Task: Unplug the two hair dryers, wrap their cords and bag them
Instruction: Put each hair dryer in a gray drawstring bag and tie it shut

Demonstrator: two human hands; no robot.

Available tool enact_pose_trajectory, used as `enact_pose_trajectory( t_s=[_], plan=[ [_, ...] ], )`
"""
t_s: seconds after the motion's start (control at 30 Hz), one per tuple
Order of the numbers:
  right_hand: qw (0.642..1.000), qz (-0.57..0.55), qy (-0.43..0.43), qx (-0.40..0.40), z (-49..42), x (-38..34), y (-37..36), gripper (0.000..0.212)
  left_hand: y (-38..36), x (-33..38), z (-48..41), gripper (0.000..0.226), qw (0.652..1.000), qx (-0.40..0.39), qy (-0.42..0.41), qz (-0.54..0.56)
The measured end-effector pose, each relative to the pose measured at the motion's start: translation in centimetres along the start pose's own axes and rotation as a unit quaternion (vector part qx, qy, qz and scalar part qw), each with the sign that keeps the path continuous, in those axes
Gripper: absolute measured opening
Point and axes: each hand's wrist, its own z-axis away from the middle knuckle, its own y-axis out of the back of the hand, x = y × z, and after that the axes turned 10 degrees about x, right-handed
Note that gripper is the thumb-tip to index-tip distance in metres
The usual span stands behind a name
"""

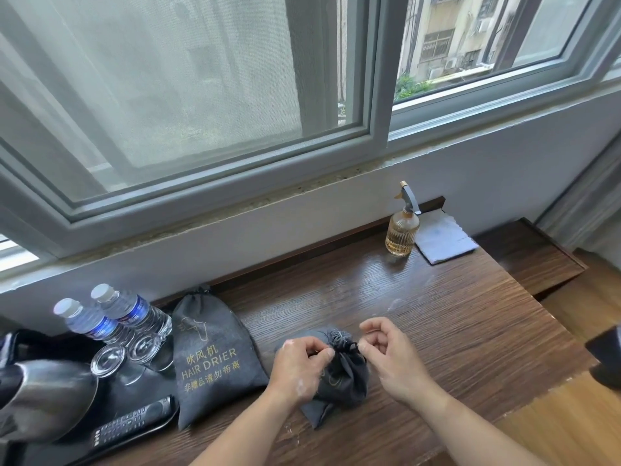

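Pinching at the gathered neck of a dark drawstring bag (pixel 339 375), both hands work near the front edge of the tabletop (pixel 437 314). Left hand (pixel 299 364) closed, thumb and fingers nipping the bag's cord on the left side of the neck; right hand (pixel 386 351) curled, fingertips pinching the cord on the right. Bag bulges, lies on the wood, mouth puckered toward the wall. Second bag (pixel 215 361), printed HAIR DRIER, lies flat just beside it to the left, drawn shut, top toward the wall. Left corner: black tray (pixel 111 438) with two water bottles (pixel 111 317), upturned glasses (pixel 124 354), remote (pixel 134 422), kettle (pixel 43 395). Spray bottle (pixel 402 227) and folded cloth (pixel 443 237) at the far right edge
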Motion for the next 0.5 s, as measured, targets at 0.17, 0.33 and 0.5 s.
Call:
enact_pose_trajectory(
  t_s=[0.17,0.33,0.5],
  plan=[
    [0.959,0.224,0.149,-0.085,-0.1,0.0,1.7,0.032,-0.2,-0.1,-0.1,0.025,0.999,0.023,-0.022,-0.024],
    [0.929,0.294,0.183,-0.130,-0.2,0.7,3.1,0.036,-0.3,-0.5,-0.2,0.021,0.997,0.029,-0.037,-0.059],
    [0.918,0.313,0.201,-0.139,-0.1,0.7,4.0,0.032,-0.6,-0.8,-0.1,0.019,0.996,0.031,-0.043,-0.076]
  ],
)
